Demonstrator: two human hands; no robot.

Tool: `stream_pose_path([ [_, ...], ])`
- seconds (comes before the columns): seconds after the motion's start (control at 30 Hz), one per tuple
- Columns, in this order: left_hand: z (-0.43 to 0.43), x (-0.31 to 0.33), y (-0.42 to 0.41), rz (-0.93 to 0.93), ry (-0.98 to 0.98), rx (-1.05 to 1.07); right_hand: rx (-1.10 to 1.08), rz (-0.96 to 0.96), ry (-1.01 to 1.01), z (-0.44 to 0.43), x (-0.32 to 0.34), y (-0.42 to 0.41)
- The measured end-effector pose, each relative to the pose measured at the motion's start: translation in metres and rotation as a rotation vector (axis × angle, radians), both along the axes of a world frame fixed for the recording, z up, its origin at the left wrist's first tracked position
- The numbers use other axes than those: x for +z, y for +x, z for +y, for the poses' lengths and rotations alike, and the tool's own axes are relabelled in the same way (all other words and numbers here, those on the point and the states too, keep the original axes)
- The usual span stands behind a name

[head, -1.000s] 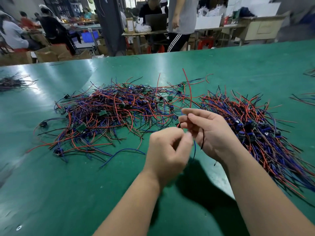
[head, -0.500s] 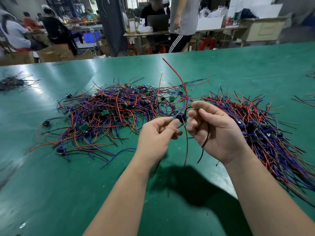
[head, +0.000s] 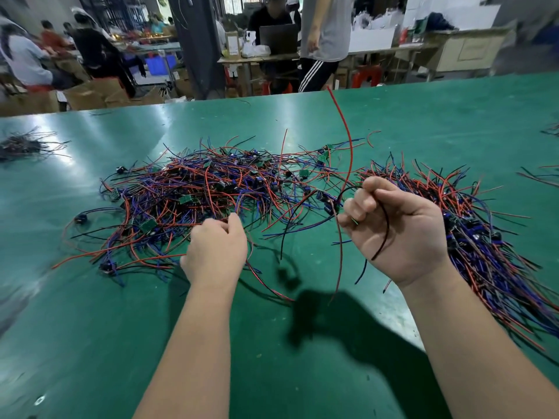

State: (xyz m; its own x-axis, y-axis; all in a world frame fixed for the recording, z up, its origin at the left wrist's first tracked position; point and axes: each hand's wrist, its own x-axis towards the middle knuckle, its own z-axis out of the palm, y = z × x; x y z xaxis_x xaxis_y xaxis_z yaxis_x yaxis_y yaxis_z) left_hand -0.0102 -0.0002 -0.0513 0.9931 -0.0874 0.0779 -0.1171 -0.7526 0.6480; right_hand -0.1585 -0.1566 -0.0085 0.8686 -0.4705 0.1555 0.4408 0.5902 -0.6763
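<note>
A loose tangle of red, blue and black wires with small green boards (head: 211, 189) is spread over the green table (head: 90, 343). My left hand (head: 214, 252) reaches into the near edge of this tangle, fingers curled among the wires; what they pinch is hidden. My right hand (head: 396, 228) is raised above the table and grips a wired part (head: 331, 205), whose long red wire (head: 348, 140) sticks up and whose black wire loops across my palm. A tidier heap of the same wired parts (head: 472, 225) lies to the right, behind my right hand.
A small dark bundle of wires (head: 21, 146) lies at the far left of the table, and a few stray wires (head: 541, 173) at the far right. Beyond the table's far edge people stand and sit at other benches with boxes.
My left hand has let go of the part held between both hands and dropped left into the tangled pile. My right hand keeps the part and has lifted slightly.
</note>
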Motion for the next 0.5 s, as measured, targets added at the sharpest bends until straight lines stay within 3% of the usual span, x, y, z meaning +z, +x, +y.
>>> stream_pose_path([
  [0.1,-0.005,0.003,-0.006,-0.187,-0.03,-0.009,0.044,-0.003,-0.007,0.002,0.001,0.0],
  [0.2,-0.013,0.009,-0.021,-0.419,-0.239,-0.41,0.116,-0.007,-0.022,0.006,0.0,-0.001],
  [0.3,-0.021,0.011,-0.039,-0.514,-0.197,-0.748,0.177,-0.015,-0.029,0.008,-0.001,0.0],
  [0.5,-0.02,0.011,-0.033,-0.484,-0.314,-0.68,0.107,0.012,0.0,0.003,0.001,-0.002],
])
